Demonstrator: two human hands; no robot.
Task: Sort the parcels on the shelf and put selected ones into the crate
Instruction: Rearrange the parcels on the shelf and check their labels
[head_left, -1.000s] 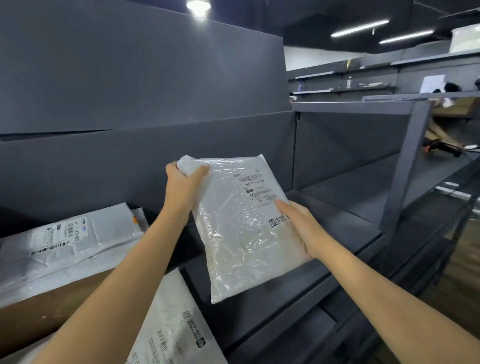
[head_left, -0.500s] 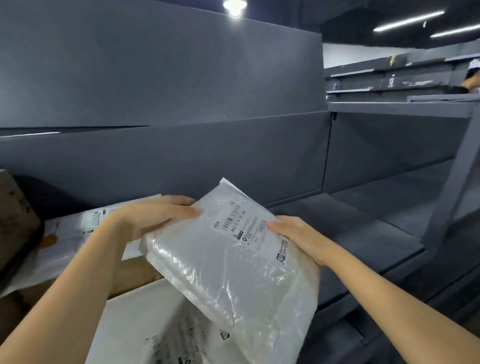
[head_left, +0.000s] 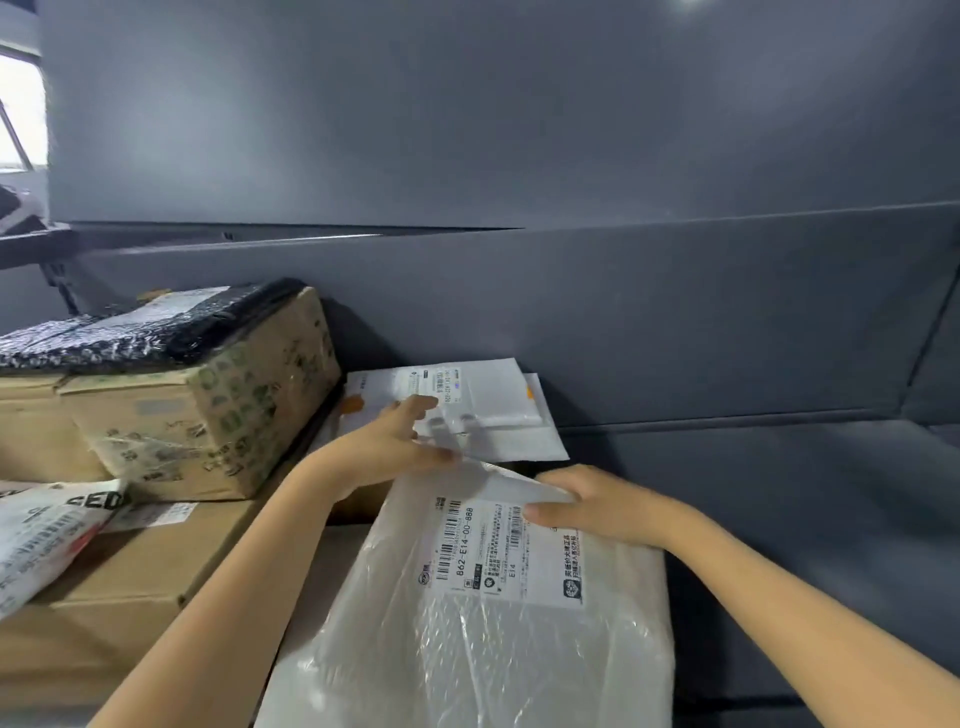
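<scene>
A clear plastic parcel (head_left: 498, 618) with a white barcode label lies flat on other parcels at the lower middle. My right hand (head_left: 597, 506) grips its far right corner, thumb on the label. My left hand (head_left: 395, 447) has its fingers apart at the parcel's far left corner, reaching over a white mailer (head_left: 467, 410) that lies behind against the shelf's back wall. Whether the left hand still touches the clear parcel is unclear. No crate is in view.
A taped cardboard box (head_left: 218, 410) with a black bubble-wrap parcel (head_left: 140, 327) on top stands at the left. A flat brown carton (head_left: 130, 582) lies below it, with a printed white bag (head_left: 47, 530) on its left end. Bare grey shelf (head_left: 779, 519) extends to the right.
The clear parcel came down from in front of me and to the left, onto the pile. My left hand slid off its edge toward the white mailer. The view swung left.
</scene>
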